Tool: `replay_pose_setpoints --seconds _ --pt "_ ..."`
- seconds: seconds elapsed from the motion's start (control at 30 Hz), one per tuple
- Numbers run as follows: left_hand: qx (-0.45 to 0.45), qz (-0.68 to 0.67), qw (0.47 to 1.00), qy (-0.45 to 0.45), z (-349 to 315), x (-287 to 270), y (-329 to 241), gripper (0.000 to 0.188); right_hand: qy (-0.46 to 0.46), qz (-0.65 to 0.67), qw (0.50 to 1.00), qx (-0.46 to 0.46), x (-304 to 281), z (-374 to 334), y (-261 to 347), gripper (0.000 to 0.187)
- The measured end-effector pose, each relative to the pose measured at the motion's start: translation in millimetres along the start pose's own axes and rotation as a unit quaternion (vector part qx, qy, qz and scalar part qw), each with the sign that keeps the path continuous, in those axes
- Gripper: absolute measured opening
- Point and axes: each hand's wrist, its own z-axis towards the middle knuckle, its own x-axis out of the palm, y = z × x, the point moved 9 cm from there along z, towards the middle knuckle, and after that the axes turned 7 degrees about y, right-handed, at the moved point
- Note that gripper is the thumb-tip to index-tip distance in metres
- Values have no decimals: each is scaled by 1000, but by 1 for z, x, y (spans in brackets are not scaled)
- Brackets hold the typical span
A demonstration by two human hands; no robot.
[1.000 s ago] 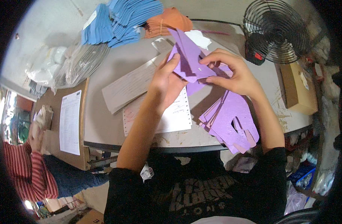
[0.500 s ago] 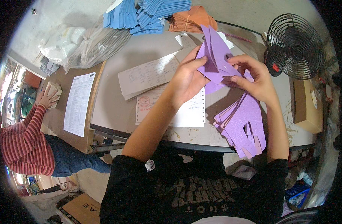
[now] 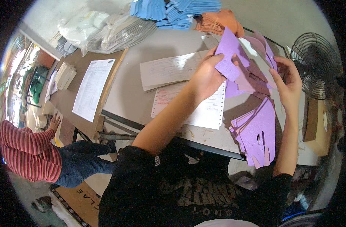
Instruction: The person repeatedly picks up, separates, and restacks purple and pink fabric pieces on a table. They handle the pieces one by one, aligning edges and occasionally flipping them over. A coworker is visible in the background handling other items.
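Note:
My left hand [image 3: 207,77] is closed on a purple cut-out sheet piece [image 3: 233,56], thumb on top, above the back of the table. My right hand [image 3: 289,81] pinches another purple piece [image 3: 270,56], which curls up and shows a pinkish side. Between the hands lie more purple and pinkish-brown pieces [image 3: 250,79]; which of them are held is hard to tell. Nearer to me, a fanned stack of purple cut-outs [image 3: 262,132] with slots reaches over the table's front edge.
Left of my hands are a handwritten pad [image 3: 169,70] and a printed form [image 3: 205,113]. Blue piles [image 3: 178,15], an orange bundle [image 3: 220,22] and plastic bags [image 3: 116,32] line the back. A black fan [image 3: 313,62] and cardboard box [image 3: 318,126] stand right. A striped-sleeved person [image 3: 31,151] stands left.
My hands have moved apart, and the purple pieces that were together between them are now split, some in each. The person at left has taken their hands off the pale stack. The view has shifted.

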Motion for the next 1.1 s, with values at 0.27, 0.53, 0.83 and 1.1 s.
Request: replay_pose_setpoints --seconds 0.27,0.53,0.83,1.1 --pt "12 -21 1000 -15 2 -3 0 36 2 -86 996 -22 5 1 10 31" --pt "9 11 1000 -24 0 -4 0 41 8 -110 994 -22 4 1 12 32" --pt "8 52 999 -14 -1 -5 -3 50 -4 -151 988 -36 4 2 16 36" --pt "-4 9 998 -59 -3 -10 -5 48 -14 -192 979 -59 2 2 14 37"
